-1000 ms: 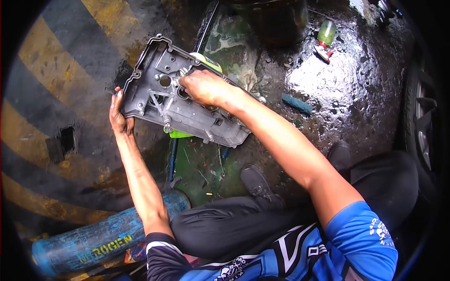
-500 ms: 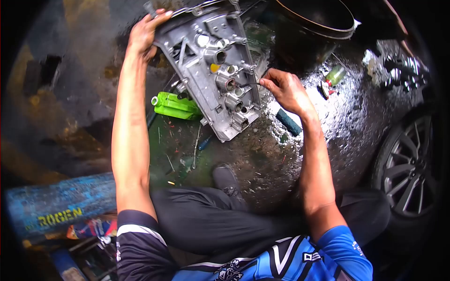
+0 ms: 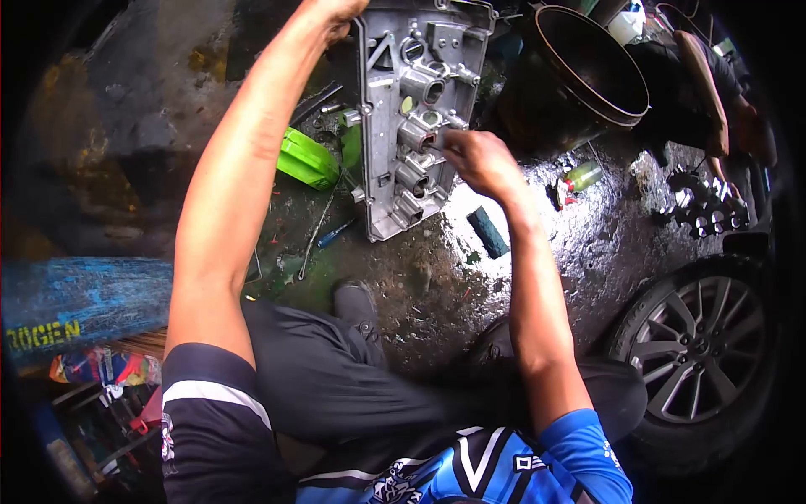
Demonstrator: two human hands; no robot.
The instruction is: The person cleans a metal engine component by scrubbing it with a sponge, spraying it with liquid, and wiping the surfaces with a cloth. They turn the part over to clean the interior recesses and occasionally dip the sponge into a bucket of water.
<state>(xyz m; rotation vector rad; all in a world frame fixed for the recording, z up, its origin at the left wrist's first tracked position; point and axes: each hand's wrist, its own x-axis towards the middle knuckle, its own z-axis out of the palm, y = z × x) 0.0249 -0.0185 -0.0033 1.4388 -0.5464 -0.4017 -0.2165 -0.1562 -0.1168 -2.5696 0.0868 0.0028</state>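
Observation:
A grey cast-metal engine valve cover is held up in front of me, its inner side with several round bores facing me. My left hand is closed around its upper left edge; the fingertips are partly cut off by the frame's top. At the cover's right side, my right hand is closed in a pinch on a thin dark tool, with its tip at one of the middle bores. That hand is slightly blurred, and the tool is mostly hidden now.
Behind the cover lies a green bottle, with a blue-handled screwdriver nearby. A dark block, a spray bottle, a drum and a wheel are to the right. Another person's arm shows upper right.
The valve cover has turned more upright and moved up a little. My left hand rose with it. The view has shifted, showing more of the right side; my right hand stays at the middle bores.

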